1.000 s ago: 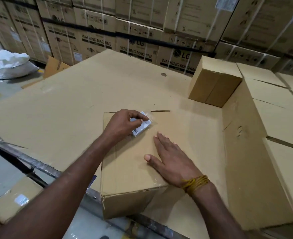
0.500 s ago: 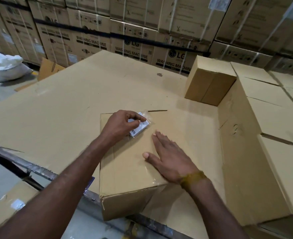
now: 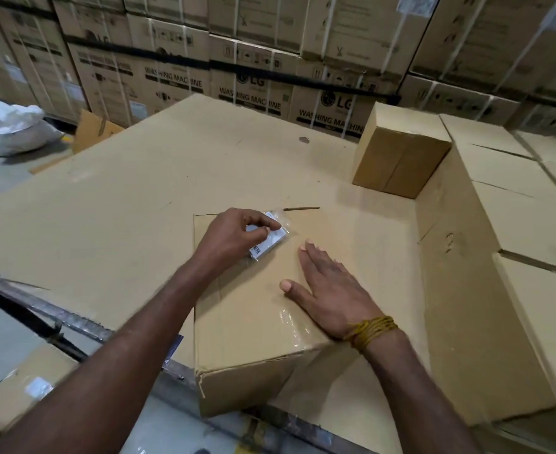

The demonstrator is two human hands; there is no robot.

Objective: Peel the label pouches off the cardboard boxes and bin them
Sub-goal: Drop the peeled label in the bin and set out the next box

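my left hand (image 3: pixel 234 239) is curled over the label pouch (image 3: pixel 271 239), thumb and fingertips pinching the clear plastic near its upper edge; the pouch sits at the far end of the box top, its white slip with a barcode showing just below my knuckles. i cannot tell how much of it is lifted off the cardboard. my right hand (image 3: pixel 330 296) lies flat on the cardboard box (image 3: pixel 247 309), fingers straight and close together, thumb spread out to the side, palm pressing down over a shiny strip of clear tape (image 3: pixel 291 322). a yellow thread band (image 3: pixel 370 330) wraps that wrist. the box rests on a big flat cardboard sheet (image 3: pixel 132 198), its near corner hanging over a metal edge (image 3: pixel 40 309). to the right stands a smaller brown carton (image 3: pixel 397 155) and a row of larger plain cartons (image 3: pixel 515 224), near my right arm. behind, stacked washing machine boxes (image 3: pixel 253 83) wall off the back, and a white sack (image 3: pixel 11 127) lies on the floor far left.
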